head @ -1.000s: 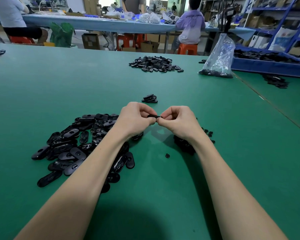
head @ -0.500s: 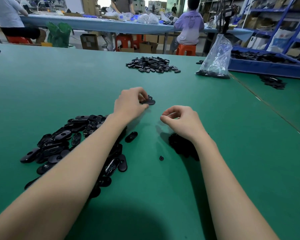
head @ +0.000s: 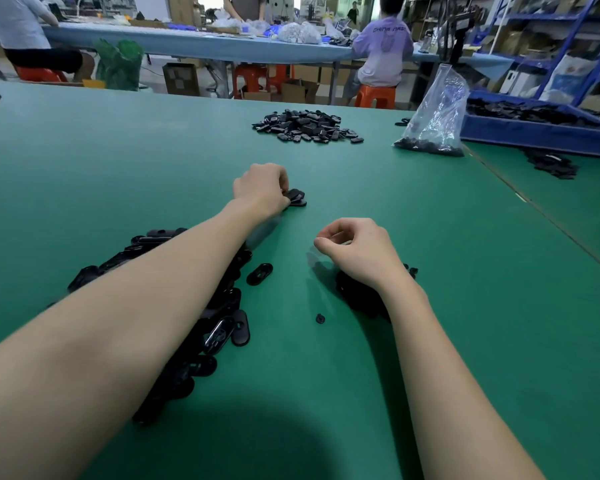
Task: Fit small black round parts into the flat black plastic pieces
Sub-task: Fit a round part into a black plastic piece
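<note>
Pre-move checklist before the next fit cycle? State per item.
1. Left hand at the small stack of finished pieces, fingers touching it: ok.
2. Piece released: cannot tell, the fingers hide the contact.
3. Right hand free: cannot tell; fingers curled, nothing visible in them.
4. Flat pieces pile under the left forearm, in reach: ok.
5. Round parts pile under the right wrist: ok.
6. Stray round part on the green mat, apart from the piles: not ok.

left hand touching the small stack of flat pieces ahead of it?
Touching. Head view: the left hand has its fingertips on the small stack, no gap visible.
</note>
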Available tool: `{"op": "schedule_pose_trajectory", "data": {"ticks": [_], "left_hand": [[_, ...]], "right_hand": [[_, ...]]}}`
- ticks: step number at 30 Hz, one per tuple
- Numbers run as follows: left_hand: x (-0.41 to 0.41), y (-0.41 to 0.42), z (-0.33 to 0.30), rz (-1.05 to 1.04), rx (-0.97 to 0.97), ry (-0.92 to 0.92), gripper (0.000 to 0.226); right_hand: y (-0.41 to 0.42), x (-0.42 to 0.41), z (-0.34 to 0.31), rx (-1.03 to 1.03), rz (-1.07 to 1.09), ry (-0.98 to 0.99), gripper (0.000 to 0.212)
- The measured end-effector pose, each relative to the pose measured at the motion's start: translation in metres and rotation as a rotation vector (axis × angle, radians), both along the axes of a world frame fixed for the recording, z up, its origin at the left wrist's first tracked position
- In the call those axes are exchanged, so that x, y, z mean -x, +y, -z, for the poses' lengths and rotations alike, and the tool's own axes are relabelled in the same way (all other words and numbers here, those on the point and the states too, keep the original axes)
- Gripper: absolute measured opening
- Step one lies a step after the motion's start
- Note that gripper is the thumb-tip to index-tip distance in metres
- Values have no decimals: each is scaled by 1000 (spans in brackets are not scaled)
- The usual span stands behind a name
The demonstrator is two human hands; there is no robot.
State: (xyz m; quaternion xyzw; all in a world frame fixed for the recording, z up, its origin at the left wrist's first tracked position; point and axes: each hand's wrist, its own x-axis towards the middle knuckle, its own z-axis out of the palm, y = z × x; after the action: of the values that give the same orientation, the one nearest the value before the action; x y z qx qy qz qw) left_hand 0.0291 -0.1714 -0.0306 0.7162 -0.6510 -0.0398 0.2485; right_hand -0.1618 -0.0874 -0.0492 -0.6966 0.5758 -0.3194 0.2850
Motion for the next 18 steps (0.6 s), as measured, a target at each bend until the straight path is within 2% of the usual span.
{"op": "schedule_pose_trajectory", "data": {"ticks": [3,6,8,11,15,18], "left_hand": [[-8,21,-1,29,17,79,17],[-14,53,0,123,65,224,3],[-16,76,3,169,107,264,7],[-17,97,5,215,66,244,12],[-23,106,4,214,23,201,16],[-23,109,4,227,35,198,16]], "right_hand": [[2,-6,0,9,-33,48,6],[4,-13,-3,50,-68,108,7],[6,-20,-5,73,-96,173,7],[11,-30,-5,113,-175,287,10],[18,-46,-4,136,-386,407,25],[18,-50,0,197,-402,434,20]]}}
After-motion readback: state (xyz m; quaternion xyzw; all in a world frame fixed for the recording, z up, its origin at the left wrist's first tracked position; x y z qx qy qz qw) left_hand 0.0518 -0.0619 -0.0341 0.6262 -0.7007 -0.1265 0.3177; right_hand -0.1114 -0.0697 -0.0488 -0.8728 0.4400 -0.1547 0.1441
